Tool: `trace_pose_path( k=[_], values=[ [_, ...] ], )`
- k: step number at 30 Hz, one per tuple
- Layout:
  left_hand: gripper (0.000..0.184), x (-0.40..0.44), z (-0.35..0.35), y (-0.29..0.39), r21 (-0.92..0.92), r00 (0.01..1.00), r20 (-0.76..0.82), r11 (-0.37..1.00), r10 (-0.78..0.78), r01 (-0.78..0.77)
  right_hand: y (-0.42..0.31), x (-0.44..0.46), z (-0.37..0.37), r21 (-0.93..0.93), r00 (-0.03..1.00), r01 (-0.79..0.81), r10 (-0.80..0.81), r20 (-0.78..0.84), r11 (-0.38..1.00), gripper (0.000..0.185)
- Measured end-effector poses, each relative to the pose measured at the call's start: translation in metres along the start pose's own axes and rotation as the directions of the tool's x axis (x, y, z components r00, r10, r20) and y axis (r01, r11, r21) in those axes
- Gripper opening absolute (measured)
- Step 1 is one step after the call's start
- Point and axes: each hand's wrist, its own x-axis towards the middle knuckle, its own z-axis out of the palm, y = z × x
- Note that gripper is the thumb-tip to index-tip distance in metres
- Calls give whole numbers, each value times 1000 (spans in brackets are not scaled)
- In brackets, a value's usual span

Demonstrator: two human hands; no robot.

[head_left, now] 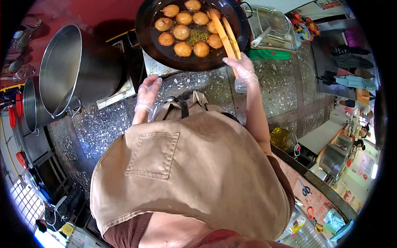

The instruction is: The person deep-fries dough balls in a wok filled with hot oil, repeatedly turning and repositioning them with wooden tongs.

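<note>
My right hand [243,70], in a clear plastic glove, is closed around a pair of wooden tongs [225,38] at the right side of a large dark wok [149,51]. The tongs' far ends reach over the oil among several round golden-brown fried balls [181,32]. Whether the tips pinch a ball cannot be made out. Below the wok's lower-left edge, my left hand [149,91], also gloved, hangs with loosely bent fingers and nothing visible in it. A patch of small bubbles shows in the oil between the balls.
A tall steel pot [62,70] stands left of the wok, beside a smaller pot [29,103]. To the right, a wire strainer [277,25] lies on a metal tray [258,20] over a green container [271,54]. A bottle of yellow oil [282,138] and scissors [304,189] are farther right.
</note>
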Motion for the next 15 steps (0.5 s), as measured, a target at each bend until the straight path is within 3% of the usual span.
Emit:
trace_pose_path(
  k=[10,12,15],
  values=[
    [44,1,-5,-8,4,998,-43,999,-36,36,9,-19,-13,-25,999,-37,37,18,999,61],
    [43,4,-2,-9,8,999,-25,1000,-28,28,1,-27,-9,87,997,-78,76,28,993,59],
    [43,7,1,-7,36,1000,-21,999,-23,24,4,-27,-3,95,997,-70,67,33,993,58]
  ],
)
